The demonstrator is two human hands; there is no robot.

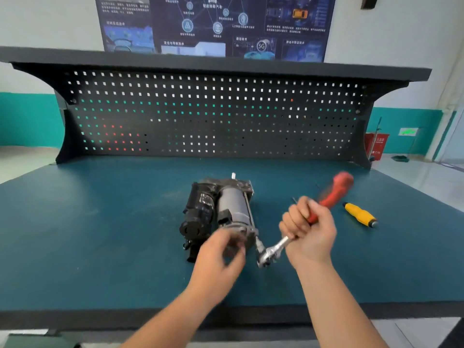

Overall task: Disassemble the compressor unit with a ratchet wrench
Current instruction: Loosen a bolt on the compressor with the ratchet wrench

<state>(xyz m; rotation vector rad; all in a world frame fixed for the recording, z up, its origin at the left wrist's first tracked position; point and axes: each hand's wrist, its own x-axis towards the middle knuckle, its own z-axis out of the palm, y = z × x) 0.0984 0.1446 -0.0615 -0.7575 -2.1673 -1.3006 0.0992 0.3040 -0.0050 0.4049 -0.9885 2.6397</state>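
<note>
A yellow-handled screwdriver (359,214) is noted lying on the green bench (100,234) well right of the work, with a perforated back panel (213,114) behind and nothing set between the hands and the unit. The right hand (307,229) is seen clamped around the ratchet wrench (324,202), head low at the unit's near right corner, red handle slanted up and away to the right; the left hand (221,252) is blurred over the near end cap, fingers curled, grip not determinable. The compressor unit (226,209) is found mid-bench, long axis running near to far.
</note>
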